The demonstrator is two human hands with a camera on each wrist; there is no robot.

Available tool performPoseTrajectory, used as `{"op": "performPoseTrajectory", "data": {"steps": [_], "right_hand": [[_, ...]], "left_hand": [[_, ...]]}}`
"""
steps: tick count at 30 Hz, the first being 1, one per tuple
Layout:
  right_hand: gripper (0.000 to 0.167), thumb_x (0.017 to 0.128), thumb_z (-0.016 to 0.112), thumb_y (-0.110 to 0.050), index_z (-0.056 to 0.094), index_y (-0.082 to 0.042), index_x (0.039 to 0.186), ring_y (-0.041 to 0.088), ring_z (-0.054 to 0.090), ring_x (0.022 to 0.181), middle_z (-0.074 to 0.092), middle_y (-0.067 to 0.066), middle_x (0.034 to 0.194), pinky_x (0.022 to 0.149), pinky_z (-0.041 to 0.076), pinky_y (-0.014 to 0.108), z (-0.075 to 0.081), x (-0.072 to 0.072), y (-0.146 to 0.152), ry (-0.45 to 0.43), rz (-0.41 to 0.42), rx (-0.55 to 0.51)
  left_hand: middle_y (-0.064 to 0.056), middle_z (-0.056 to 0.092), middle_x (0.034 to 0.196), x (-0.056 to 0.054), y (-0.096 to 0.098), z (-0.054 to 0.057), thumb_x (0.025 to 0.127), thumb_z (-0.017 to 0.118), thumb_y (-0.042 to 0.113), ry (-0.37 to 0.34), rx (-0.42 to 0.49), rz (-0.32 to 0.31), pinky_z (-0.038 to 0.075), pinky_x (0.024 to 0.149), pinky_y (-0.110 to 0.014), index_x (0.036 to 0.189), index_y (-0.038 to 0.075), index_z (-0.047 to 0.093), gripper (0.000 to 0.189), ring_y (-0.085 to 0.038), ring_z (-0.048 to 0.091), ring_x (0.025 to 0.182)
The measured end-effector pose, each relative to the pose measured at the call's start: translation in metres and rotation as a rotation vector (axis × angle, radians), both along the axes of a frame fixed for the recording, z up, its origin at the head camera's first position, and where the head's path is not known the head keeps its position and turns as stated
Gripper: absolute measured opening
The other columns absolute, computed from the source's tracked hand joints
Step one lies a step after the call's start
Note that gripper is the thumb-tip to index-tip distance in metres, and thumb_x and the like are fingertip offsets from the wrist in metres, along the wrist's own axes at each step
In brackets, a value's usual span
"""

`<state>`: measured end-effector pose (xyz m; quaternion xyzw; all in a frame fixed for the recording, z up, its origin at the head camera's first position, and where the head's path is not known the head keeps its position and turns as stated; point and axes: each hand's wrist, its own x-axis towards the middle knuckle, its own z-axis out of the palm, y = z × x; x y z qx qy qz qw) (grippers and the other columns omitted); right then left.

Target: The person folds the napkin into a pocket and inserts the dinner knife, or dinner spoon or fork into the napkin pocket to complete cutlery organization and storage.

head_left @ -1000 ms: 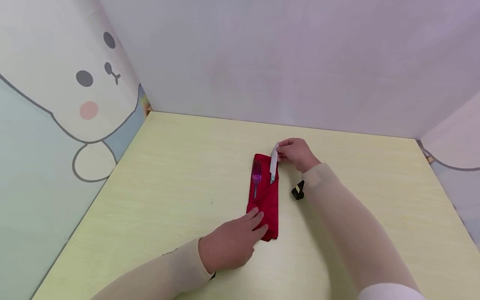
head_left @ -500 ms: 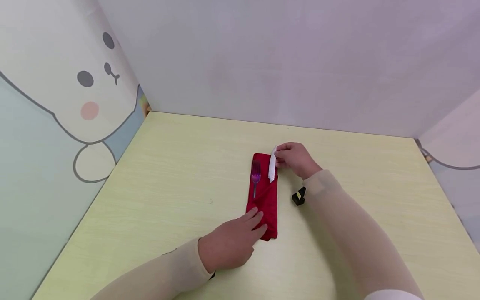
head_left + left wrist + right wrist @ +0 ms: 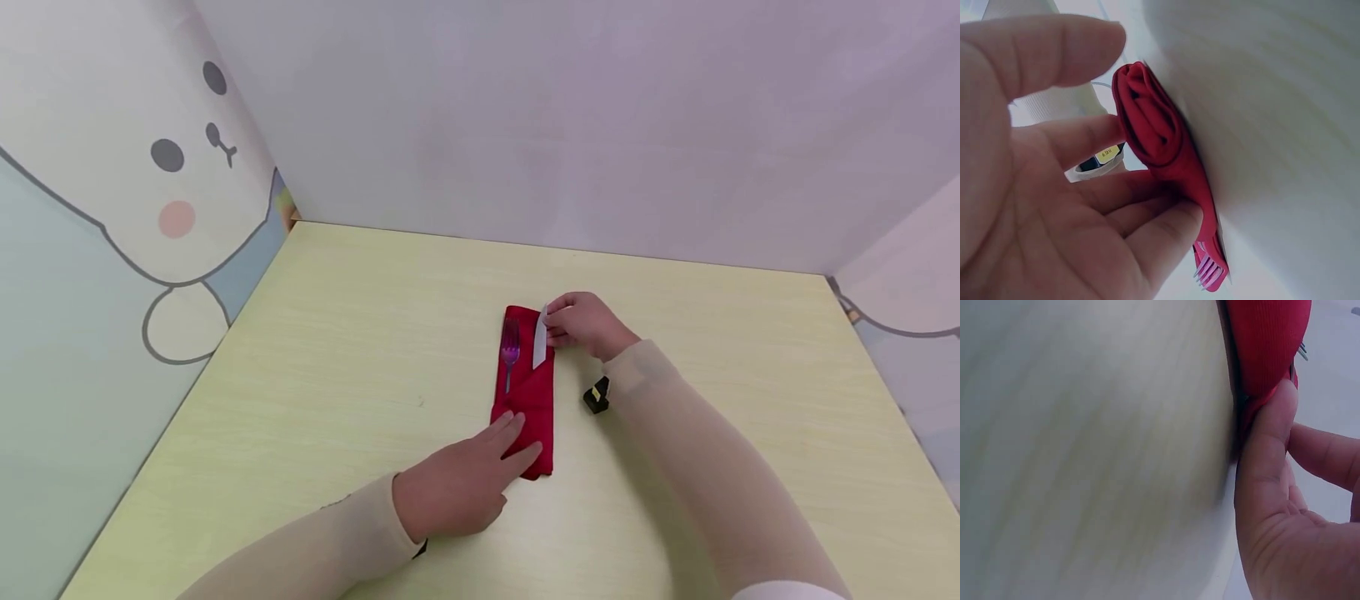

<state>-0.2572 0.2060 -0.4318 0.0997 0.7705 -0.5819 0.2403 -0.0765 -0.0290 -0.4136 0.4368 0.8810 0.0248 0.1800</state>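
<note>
A red cloth napkin (image 3: pixel 536 417), folded into a narrow pocket, lies on the table. Out of its left side shows a fork (image 3: pixel 510 346), tines toward the far edge. Beside the fork a pale-bladed knife (image 3: pixel 540 340) points the same way, its lower part hidden under the fold. My right hand (image 3: pixel 588 325) pinches the blade near its tip. Across the pocket's lower left rests my left hand (image 3: pixel 461 487), fingers extended. The left wrist view shows the napkin's rolled end (image 3: pixel 1147 115) by those fingers. In the right wrist view, the knife is mostly hidden.
The pale yellow table (image 3: pixel 360 333) meets a whitish wall (image 3: pixel 525 125) at the back. A cartoon-printed panel (image 3: pixel 97 250) stands on the left. Under my right wrist sits a small black device (image 3: pixel 597 395).
My right hand has drawn toward the near side with the knife, which has slid deeper into the napkin pocket. The fork and my left hand have barely moved.
</note>
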Motion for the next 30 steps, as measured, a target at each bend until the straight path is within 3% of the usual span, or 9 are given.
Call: {"op": "performPoseTrajectory", "data": {"steps": [8,12,18,25,30], "right_hand": [[0.025,0.103,0.063,-0.010,0.060,0.007,0.121,0.021,0.068,0.082,0.063,0.017,0.106,0.079,0.060,0.031,0.0016,0.0027,0.0048,-0.003,0.056,0.065],[0.023,0.103,0.063,-0.013,0.063,0.003,0.119,0.021,0.066,0.081,0.068,0.015,0.099,0.074,0.056,0.028,0.0010,0.0020,0.0052,0.009,0.057,0.095],[0.025,0.101,0.065,-0.014,0.060,0.002,0.120,0.020,0.064,0.078,0.070,0.013,0.089,0.071,0.049,0.031,0.0033,0.0030,0.0007,0.052,0.030,0.099],[0.032,0.100,0.065,-0.006,0.051,0.004,0.127,0.022,0.066,0.089,0.062,0.015,0.115,0.082,0.054,0.033,0.0031,0.0034,-0.0035,0.117,-0.015,0.080],[0.031,0.099,0.066,-0.005,0.055,0.005,0.126,0.025,0.067,0.094,0.060,0.017,0.117,0.095,0.054,0.037,0.0034,0.0037,-0.0029,0.115,-0.010,0.112]], "left_hand": [[-0.010,0.033,0.164,0.0001,0.0022,-0.0007,0.096,0.073,0.033,0.012,-0.021,-0.007,0.048,0.104,-0.027,0.159,0.020,0.043,0.070,-0.029,0.023,0.154],[-0.011,0.034,0.164,-0.0002,0.0028,-0.0013,0.096,0.073,0.032,0.029,-0.014,-0.012,0.048,0.104,-0.027,0.158,0.019,0.044,0.070,-0.029,0.025,0.154],[-0.013,0.040,0.160,-0.0001,0.0012,-0.0027,0.096,0.073,0.033,0.129,-0.006,-0.054,0.046,0.105,-0.025,0.156,0.016,0.047,0.068,-0.032,0.031,0.151],[-0.013,0.040,0.160,-0.0005,0.0015,-0.0033,0.097,0.071,0.033,0.129,-0.012,-0.050,0.044,0.108,-0.025,0.157,0.016,0.046,0.066,-0.031,0.030,0.152],[-0.013,0.038,0.161,-0.0009,0.0026,-0.0043,0.097,0.071,0.032,0.103,-0.010,-0.034,0.043,0.109,-0.026,0.157,0.016,0.046,0.067,-0.031,0.028,0.153]]}}
